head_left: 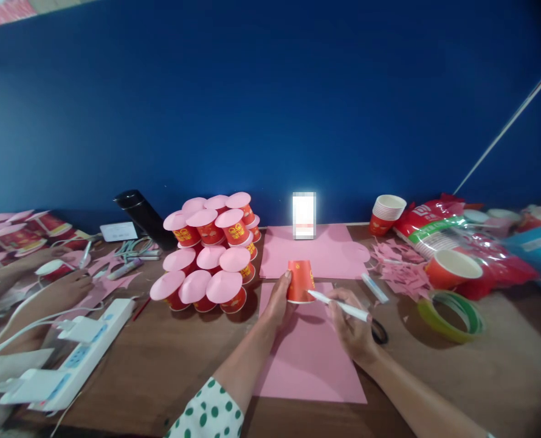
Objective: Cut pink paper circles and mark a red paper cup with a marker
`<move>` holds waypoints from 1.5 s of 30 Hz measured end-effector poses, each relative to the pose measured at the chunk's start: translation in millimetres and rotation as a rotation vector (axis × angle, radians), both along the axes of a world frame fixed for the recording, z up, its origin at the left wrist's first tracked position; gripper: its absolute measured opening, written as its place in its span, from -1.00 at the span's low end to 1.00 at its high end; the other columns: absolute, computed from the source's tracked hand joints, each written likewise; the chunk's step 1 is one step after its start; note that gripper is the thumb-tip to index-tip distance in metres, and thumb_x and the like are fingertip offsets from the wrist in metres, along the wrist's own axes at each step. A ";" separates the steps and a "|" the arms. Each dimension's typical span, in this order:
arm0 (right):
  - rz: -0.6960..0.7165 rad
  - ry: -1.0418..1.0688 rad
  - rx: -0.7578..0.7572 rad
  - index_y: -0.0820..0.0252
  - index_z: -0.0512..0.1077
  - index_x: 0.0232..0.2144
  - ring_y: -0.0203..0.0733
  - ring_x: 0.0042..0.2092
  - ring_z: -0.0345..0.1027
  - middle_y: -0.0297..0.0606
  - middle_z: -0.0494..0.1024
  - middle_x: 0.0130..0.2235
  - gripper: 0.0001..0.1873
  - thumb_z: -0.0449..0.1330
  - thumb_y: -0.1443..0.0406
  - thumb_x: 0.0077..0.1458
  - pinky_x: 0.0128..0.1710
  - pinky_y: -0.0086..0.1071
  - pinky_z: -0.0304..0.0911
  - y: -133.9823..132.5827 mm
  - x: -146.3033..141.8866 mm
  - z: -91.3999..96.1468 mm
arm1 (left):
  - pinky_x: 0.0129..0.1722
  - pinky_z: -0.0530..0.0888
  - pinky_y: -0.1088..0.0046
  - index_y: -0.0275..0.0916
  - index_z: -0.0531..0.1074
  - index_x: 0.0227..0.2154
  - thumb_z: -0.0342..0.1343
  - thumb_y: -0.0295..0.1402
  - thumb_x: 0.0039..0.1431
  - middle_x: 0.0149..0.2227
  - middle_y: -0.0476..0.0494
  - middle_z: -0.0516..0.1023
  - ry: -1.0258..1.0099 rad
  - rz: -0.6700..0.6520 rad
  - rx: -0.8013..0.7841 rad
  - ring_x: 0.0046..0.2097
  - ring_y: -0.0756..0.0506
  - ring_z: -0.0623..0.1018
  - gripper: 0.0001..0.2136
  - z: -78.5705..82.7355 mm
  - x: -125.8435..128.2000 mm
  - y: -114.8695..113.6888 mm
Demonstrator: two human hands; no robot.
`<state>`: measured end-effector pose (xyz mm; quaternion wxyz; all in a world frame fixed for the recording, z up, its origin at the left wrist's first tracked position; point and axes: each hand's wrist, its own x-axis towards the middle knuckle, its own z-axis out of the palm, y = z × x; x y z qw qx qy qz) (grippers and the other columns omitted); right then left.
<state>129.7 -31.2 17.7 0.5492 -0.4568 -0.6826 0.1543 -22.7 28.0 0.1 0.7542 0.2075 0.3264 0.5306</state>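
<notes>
My left hand [277,304] is closed on the side of a red paper cup [300,281] standing upside down over a pink paper sheet [313,365]. In my right hand [350,322] is a white marker [350,309], gripped like a pen. The marker's tip meets or nearly meets the cup's lower right edge. Behind the cup lies more pink paper [289,246]. A black ring-shaped handle [380,332] shows beside my right wrist, the rest of it hidden. A white and blue marker-like stick [375,288] lies right of the cup.
Stacked red cups with pink paper discs [209,277] stand left. Rightward are pink scraps [402,267], a tape roll [453,316], a loose cup [453,269], nested cups [386,214] and a red bag [428,228]. A power strip [81,359] and another person's hands [67,292] are far left.
</notes>
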 end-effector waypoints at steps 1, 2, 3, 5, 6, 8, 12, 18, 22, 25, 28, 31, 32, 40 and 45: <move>0.008 -0.003 -0.005 0.18 0.34 -0.30 -0.24 -0.42 0.33 -0.30 0.41 -0.42 -0.89 0.02 0.34 0.23 -0.41 -0.36 0.27 -0.1 -0.3 0.4 | -0.06 0.45 0.34 -0.32 0.47 -0.24 0.22 -0.14 0.06 -0.21 -0.23 0.58 -0.001 -0.002 0.005 -0.11 -0.16 0.55 -0.67 0.0 0.1 -0.1; 0.013 -0.007 -0.007 0.17 0.35 -0.30 -0.24 -0.42 0.33 -0.30 0.41 -0.42 -0.89 0.02 0.33 0.23 -0.41 -0.35 0.27 -0.2 -0.7 1.0 | -0.07 0.45 0.34 -0.31 0.47 -0.25 0.23 -0.14 0.04 -0.22 -0.22 0.58 0.003 0.000 0.006 -0.12 -0.16 0.55 -0.67 -0.2 0.2 -0.2; 0.016 -0.011 -0.008 0.17 0.35 -0.31 -0.24 -0.42 0.33 -0.30 0.41 -0.43 -0.89 0.02 0.33 0.23 -0.40 -0.35 0.27 -0.5 -1.1 1.7 | -0.08 0.45 0.34 -0.31 0.47 -0.25 0.24 -0.14 0.03 -0.23 -0.21 0.58 0.010 0.003 0.005 -0.12 -0.15 0.55 -0.67 -0.4 0.2 -0.2; 0.007 -0.014 -0.009 0.16 0.35 -0.31 -0.23 -0.42 0.33 -0.30 0.41 -0.43 -0.88 0.01 0.33 0.23 -0.39 -0.34 0.28 -0.9 -1.9 3.4 | -0.09 0.44 0.35 -0.30 0.47 -0.26 0.25 -0.12 0.01 -0.25 -0.19 0.58 0.023 0.009 0.008 -0.14 -0.15 0.55 -0.65 -0.9 0.3 -0.2; 0.000 -0.014 -0.010 0.16 0.35 -0.30 -0.23 -0.41 0.33 -0.30 0.42 -0.42 -0.88 0.01 0.33 0.23 -0.38 -0.34 0.28 -1.1 -2.2 4.1 | -0.09 0.44 0.35 -0.29 0.47 -0.26 0.25 -0.11 0.00 -0.26 -0.18 0.58 0.026 0.013 0.011 -0.14 -0.15 0.55 -0.65 -1.1 0.4 -0.3; -0.005 -0.021 -0.011 0.17 0.35 -0.29 -0.22 -0.39 0.34 -0.27 0.43 -0.41 -0.88 0.01 0.34 0.23 -0.37 -0.32 0.29 -1.4 -2.5 5.2 | -0.11 0.44 0.35 -0.28 0.47 -0.27 0.25 -0.09 0.00 -0.29 -0.16 0.57 0.027 0.019 0.019 -0.16 -0.14 0.55 -0.64 -1.2 0.4 -0.6; 0.021 -0.035 0.011 0.16 0.34 -0.31 -0.22 -0.41 0.32 -0.30 0.41 -0.43 -0.88 0.01 0.34 0.23 -0.38 -0.32 0.28 -1.5 -2.0 5.2 | -0.15 0.44 0.38 -0.27 0.47 -0.29 0.26 -0.09 -0.02 -0.30 -0.14 0.56 0.035 0.021 0.021 -0.19 -0.12 0.54 -0.64 -1.2 0.6 -1.4; 0.025 -0.043 0.018 0.16 0.34 -0.30 -0.23 -0.40 0.32 -0.30 0.41 -0.42 -0.88 0.01 0.36 0.22 -0.38 -0.34 0.28 -1.0 -1.5 5.2 | -0.22 0.44 0.41 -0.26 0.46 -0.29 0.26 -0.09 -0.02 -0.34 -0.11 0.54 0.045 0.011 0.011 -0.26 -0.08 0.53 -0.65 -0.1 0.2 -1.3; 0.041 -0.037 0.040 0.17 0.34 -0.29 -0.23 -0.39 0.32 -0.30 0.41 -0.40 -0.90 0.02 0.35 0.21 -0.38 -0.34 0.28 -0.3 -1.5 3.6 | -0.26 0.42 0.45 -0.24 0.45 -0.31 0.23 -0.10 0.03 -0.38 -0.05 0.51 0.064 0.002 0.022 -0.35 -0.02 0.50 -0.69 0.9 -0.6 -2.3; 0.047 -0.057 0.047 0.17 0.34 -0.28 -0.22 -0.37 0.33 -0.28 0.42 -0.38 -0.90 0.02 0.37 0.21 -0.37 -0.34 0.28 -0.5 -1.2 2.9 | -0.29 0.41 0.47 -0.25 0.43 -0.35 0.23 -0.11 0.04 -0.42 -0.03 0.47 0.058 -0.013 0.045 -0.40 0.01 0.46 -0.71 1.3 -0.7 -3.2; 0.069 -0.087 0.043 0.16 0.34 -0.30 -0.23 -0.38 0.33 -0.29 0.41 -0.40 -0.90 0.02 0.38 0.21 -0.36 -0.34 0.27 -1.1 -1.4 3.7 | -0.31 0.39 0.48 -0.24 0.43 -0.36 0.24 -0.11 0.02 -0.44 0.00 0.45 0.055 -0.014 0.051 -0.42 0.03 0.43 -0.71 0.6 -0.4 -3.4; 0.069 -0.073 0.066 0.15 0.33 -0.29 -0.24 -0.39 0.32 -0.31 0.40 -0.41 -0.90 0.03 0.38 0.20 -0.37 -0.35 0.26 -1.4 -2.2 4.7 | -0.34 0.37 0.51 -0.22 0.43 -0.36 0.25 -0.09 0.00 -0.44 0.01 0.46 0.068 -0.005 0.028 -0.42 0.03 0.43 -0.70 -0.5 -0.1 -2.9; 0.068 -0.071 0.069 0.15 0.34 -0.28 -0.24 -0.40 0.32 -0.31 0.40 -0.41 -0.90 0.03 0.39 0.20 -0.38 -0.35 0.26 -1.4 -2.5 4.9 | -0.35 0.37 0.52 -0.22 0.43 -0.36 0.25 -0.09 0.00 -0.44 0.01 0.46 0.068 -0.006 0.026 -0.42 0.03 0.43 -0.70 -0.7 -0.1 -2.8; 0.049 -0.063 0.065 0.15 0.35 -0.32 -0.22 -0.41 0.33 -0.31 0.41 -0.43 -0.89 0.03 0.37 0.19 -0.40 -0.34 0.25 -1.2 -1.0 9.5 | -0.32 0.41 0.50 -0.24 0.43 -0.35 0.22 -0.13 0.05 -0.42 -0.03 0.47 0.058 0.005 0.041 -0.41 0.01 0.45 -0.73 0.8 0.1 -3.5; 0.023 -0.058 0.037 0.16 0.35 -0.34 -0.22 -0.45 0.30 -0.32 0.39 -0.47 -0.87 0.01 0.36 0.20 -0.42 -0.33 0.25 -1.2 0.3 8.5 | -0.19 0.45 0.40 -0.24 0.45 -0.32 0.22 -0.15 0.05 -0.37 -0.07 0.53 0.048 0.016 0.041 -0.29 -0.08 0.52 -0.74 0.4 0.1 -2.6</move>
